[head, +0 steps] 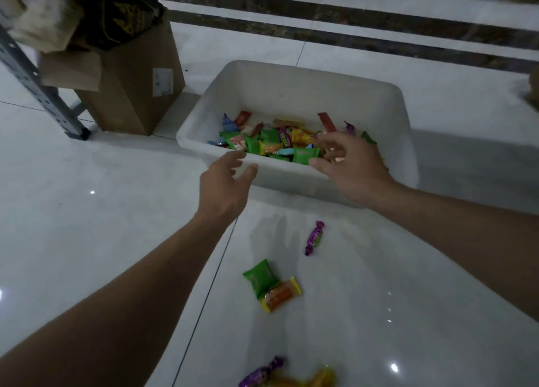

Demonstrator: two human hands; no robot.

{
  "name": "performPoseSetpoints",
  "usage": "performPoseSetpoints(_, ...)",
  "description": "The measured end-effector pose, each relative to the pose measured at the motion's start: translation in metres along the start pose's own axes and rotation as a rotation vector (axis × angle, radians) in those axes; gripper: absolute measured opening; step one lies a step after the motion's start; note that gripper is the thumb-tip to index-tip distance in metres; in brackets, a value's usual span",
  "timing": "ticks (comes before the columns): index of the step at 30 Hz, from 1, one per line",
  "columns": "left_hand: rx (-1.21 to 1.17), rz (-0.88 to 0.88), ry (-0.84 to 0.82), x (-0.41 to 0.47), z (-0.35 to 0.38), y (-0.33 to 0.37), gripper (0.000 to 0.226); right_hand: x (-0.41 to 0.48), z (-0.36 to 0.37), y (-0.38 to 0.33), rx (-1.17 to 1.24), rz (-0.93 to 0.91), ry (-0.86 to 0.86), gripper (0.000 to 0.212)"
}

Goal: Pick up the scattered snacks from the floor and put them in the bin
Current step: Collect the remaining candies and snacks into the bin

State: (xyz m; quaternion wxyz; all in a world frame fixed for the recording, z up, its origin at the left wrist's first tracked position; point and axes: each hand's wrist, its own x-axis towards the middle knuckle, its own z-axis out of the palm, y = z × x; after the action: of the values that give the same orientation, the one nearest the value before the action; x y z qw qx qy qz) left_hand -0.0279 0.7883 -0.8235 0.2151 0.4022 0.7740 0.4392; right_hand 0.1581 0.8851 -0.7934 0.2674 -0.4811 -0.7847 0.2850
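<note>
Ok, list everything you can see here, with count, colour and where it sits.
bin: one, white, on the floor, centre
snacks in bin: many, mixed colours, on its bottom
purple candy: one, purple, floor before the bin
green packet: one, green, floor, overlapping the orange packet
orange packet: one, orange-yellow, floor
blurred wrappers: at least two, purple and yellow, floor, bottom edge
cardboard box: one, brown, left of bin
shelf post: one, grey, far left
left hand: open, at the bin's near rim
right hand: open, over the bin
</note>
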Motion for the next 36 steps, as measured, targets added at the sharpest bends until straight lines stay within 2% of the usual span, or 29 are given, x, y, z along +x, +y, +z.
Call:
performPoseSetpoints(6, 0.079, -0.025, -0.056, -0.036, -0.006, -0.025, 0.038, -0.038, 0.008, -0.003, -0.106, -0.042, -0.114, 0.049)
performPoseSetpoints(13, 0.431, 0.052, -0.390, -0.094, 0.017, -0.073, 0.056, -0.057, 0.008, 0.012, -0.187, -0.058, -0.182, 0.048)
performPoseSetpoints(17, 0.557, 0.038, -0.511, -0.111, 0.032, -0.092, 0.081, -0.063, 0.010, 0.025, -0.191, -0.040, -0.183, 0.047)
performPoseSetpoints(21, 0.745, 0.200, -0.636, -0.117, 0.044, -0.103, 0.087, -0.070, 0.016, 0.042, -0.201, -0.010, -0.217, 0.049)
performPoseSetpoints(24, 0.815, 0.275, -0.627, -0.114, 0.052, -0.105, 0.073, -0.073, 0.022, 0.055, -0.203, 0.014, -0.248, 0.049)
performPoseSetpoints(27, 0.770, 0.261, -0.591, -0.107, 0.060, -0.103, 0.058, -0.072, 0.030, 0.065, -0.229, 0.037, -0.305, 0.050)
performPoseSetpoints(33, 0.529, 0.152, -0.527, -0.090, 0.059, -0.103, 0.052, -0.056, 0.055, 0.090, -0.383, 0.058, -0.491, 0.057)
performPoseSetpoints(36, 0.482, 0.136, -0.484, -0.086, 0.058, -0.108, 0.048, -0.050, 0.070, 0.099, -0.437, 0.070, -0.580, 0.062)
